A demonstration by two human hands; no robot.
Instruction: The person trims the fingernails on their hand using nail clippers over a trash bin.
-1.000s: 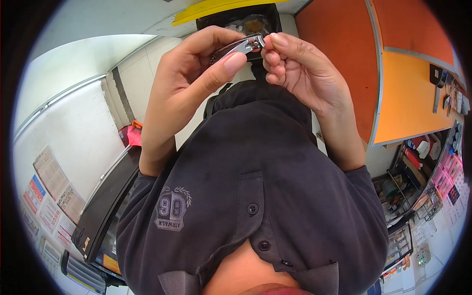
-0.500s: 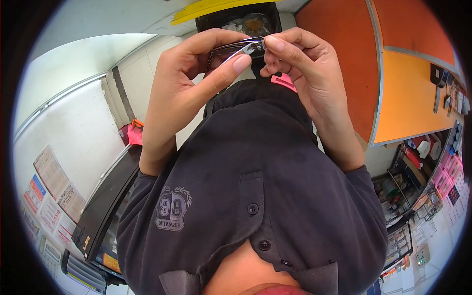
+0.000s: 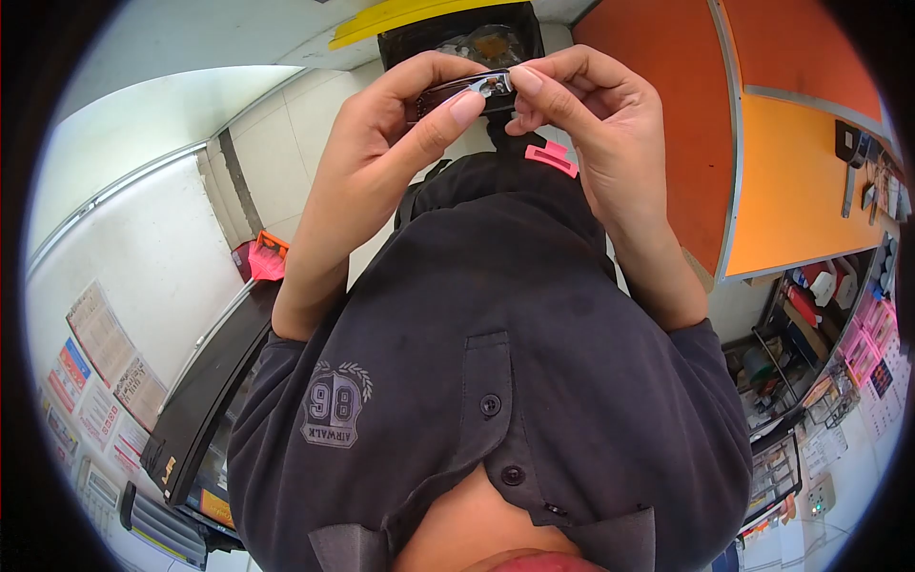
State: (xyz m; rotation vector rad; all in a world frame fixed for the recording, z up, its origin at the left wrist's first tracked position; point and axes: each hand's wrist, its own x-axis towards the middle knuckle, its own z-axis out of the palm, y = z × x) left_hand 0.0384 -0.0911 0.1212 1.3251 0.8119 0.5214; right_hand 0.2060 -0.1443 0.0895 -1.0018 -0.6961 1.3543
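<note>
A nail clipper (image 3: 467, 90), with silver jaws and a dark body, is held in my left hand (image 3: 381, 133). My left thumb lies along its top, the fingers curled round behind. My right hand (image 3: 600, 114) is beside the jaws, its thumb tip right at the cutting end. The right thumb and forefinger are drawn together and the other fingers are bent; nothing shows held in them. Whether a nail sits between the jaws is too small to tell. Below the hands, a pink hair clip (image 3: 553, 160) is attached to dark fabric near my waist.
Beyond my hands stands a black bin (image 3: 534, 33) with a plastic liner, beside a yellow edge (image 3: 410, 17). An orange cabinet (image 3: 658, 105) rises on the right. At the left is a black unit (image 3: 214, 381) with a pink and orange item (image 3: 265, 257) by its far end.
My left thumb has pressed the clipper's raised lever down towards its body. My left hand has shifted slightly to the right, and the right hand has tilted a little.
</note>
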